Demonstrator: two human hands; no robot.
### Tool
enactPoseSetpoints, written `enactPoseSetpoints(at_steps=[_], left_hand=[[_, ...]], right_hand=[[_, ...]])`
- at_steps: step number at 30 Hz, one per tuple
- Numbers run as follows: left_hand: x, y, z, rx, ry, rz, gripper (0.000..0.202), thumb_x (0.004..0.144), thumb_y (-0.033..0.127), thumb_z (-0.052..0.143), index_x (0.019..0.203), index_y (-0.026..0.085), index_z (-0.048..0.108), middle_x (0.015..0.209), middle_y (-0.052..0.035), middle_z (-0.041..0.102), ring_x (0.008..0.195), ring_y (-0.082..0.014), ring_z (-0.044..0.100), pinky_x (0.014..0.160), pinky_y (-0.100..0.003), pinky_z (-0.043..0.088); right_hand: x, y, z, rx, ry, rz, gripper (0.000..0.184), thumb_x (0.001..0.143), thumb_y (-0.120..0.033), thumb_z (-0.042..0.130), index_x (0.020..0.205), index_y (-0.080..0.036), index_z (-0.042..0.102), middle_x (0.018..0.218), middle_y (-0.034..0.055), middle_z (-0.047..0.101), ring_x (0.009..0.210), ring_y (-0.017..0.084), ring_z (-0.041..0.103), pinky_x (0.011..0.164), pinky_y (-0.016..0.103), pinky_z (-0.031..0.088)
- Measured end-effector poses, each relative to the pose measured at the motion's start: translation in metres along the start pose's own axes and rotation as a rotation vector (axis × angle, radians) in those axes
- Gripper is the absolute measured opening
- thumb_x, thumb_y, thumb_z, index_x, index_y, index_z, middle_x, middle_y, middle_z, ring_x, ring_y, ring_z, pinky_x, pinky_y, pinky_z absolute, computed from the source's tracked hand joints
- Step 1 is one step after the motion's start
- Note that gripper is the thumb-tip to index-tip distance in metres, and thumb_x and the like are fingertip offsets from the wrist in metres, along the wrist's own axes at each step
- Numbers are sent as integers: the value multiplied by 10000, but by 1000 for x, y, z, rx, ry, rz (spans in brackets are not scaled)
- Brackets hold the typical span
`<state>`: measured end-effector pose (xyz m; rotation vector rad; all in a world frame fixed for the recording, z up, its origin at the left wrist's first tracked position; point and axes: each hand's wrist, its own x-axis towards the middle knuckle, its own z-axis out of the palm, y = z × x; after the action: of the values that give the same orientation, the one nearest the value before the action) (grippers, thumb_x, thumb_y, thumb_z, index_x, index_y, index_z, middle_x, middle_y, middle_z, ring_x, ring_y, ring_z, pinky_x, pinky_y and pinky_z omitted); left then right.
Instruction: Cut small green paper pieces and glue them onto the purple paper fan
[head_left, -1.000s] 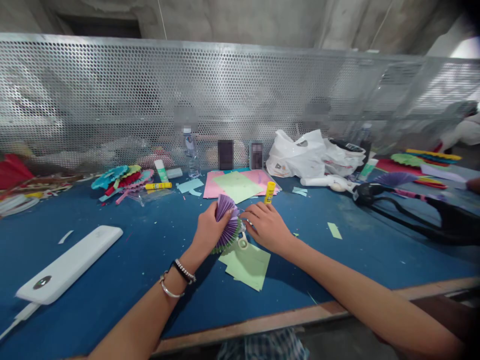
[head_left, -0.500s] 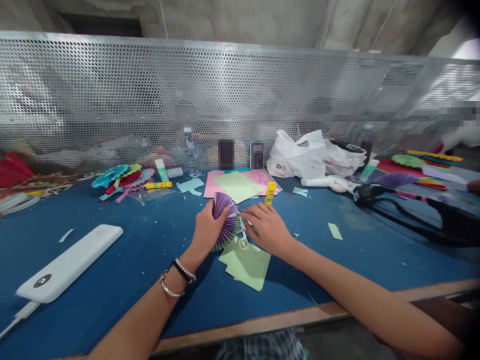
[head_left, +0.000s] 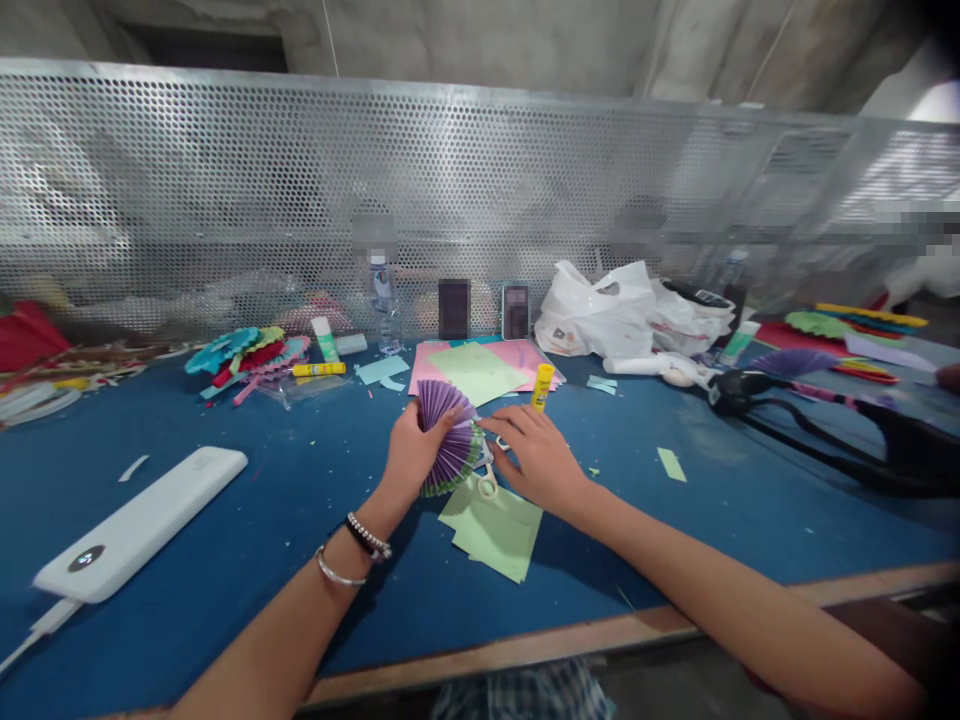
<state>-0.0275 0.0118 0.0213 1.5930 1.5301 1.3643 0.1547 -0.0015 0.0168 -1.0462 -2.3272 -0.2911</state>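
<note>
My left hand (head_left: 409,452) is closed round a pleated purple paper fan (head_left: 448,432) with a green pleated layer under it, held upright over the blue table (head_left: 285,500). My right hand (head_left: 534,458) pinches the fan's right edge with thumb and fingers. Small scissors (head_left: 487,480) lie just below the fan, on light green paper sheets (head_left: 495,525). A yellow glue stick (head_left: 541,386) stands right behind my right hand.
Pink and green sheets (head_left: 480,370) lie behind the fan. Finished coloured fans (head_left: 244,358) and another glue stick (head_left: 319,369) are at back left, a white power bank (head_left: 142,525) at left, white plastic bags (head_left: 622,310) and a black strap (head_left: 817,420) at right. A perforated metal screen (head_left: 225,200) walls the back.
The purple fan has spread a little wider and risen slightly in my left hand. My right hand stays at its right edge.
</note>
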Motion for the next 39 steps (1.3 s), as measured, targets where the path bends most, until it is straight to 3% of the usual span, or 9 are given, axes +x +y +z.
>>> enactPoseSetpoints(at_steps=[4,10,16,20,24,30,39], left_hand=[[0,1,2,-227,-80,-62,537,634,502,631,1002,122,540,890,-87,648,764,-192,610,645,-277,475],[-3,5,3,-260,-77,-71,477,671,488,607,984,131,554,887,-82,655,759,-177,614,656,-267,482],[-4,4,5,-248,-51,-85,472,678,505,592,968,133,561,873,-79,655,761,-181,611,655,-274,481],[-4,1,7,-259,-38,-103,481,675,507,594,973,130,565,901,-85,649,794,-188,607,674,-278,477],[-5,-1,7,-296,-62,-117,491,673,499,600,1004,138,560,940,-87,646,819,-189,605,686,-279,476],[-4,-3,5,-315,-112,-131,496,656,492,616,1001,137,572,962,-88,652,832,-187,604,703,-282,474],[-1,-4,3,-205,-276,-147,471,695,497,566,976,121,610,923,-90,657,808,-193,594,700,-293,454]], right_hand=[[0,-1,-2,6,7,6,285,858,-211,403,1119,-178,512,1052,94,533,947,218,454,788,360,369],[1,-3,-9,39,-16,18,327,868,-357,406,1135,-191,495,1064,90,529,945,222,458,794,358,365],[2,-5,-4,34,-58,42,660,705,-612,528,1187,-172,429,1092,116,515,981,270,453,804,400,369],[0,-6,5,50,-77,74,828,587,-609,640,1218,-147,366,1095,128,516,992,284,465,807,416,374],[-1,-7,8,73,-103,113,762,606,-493,677,1210,-156,356,1031,112,552,948,262,511,797,403,377],[-1,-3,8,183,-137,147,515,727,-318,610,1171,-188,384,881,40,595,817,178,573,731,321,409],[-3,6,14,321,-49,147,313,803,-236,534,1106,-202,462,924,40,608,887,174,568,789,331,431]])
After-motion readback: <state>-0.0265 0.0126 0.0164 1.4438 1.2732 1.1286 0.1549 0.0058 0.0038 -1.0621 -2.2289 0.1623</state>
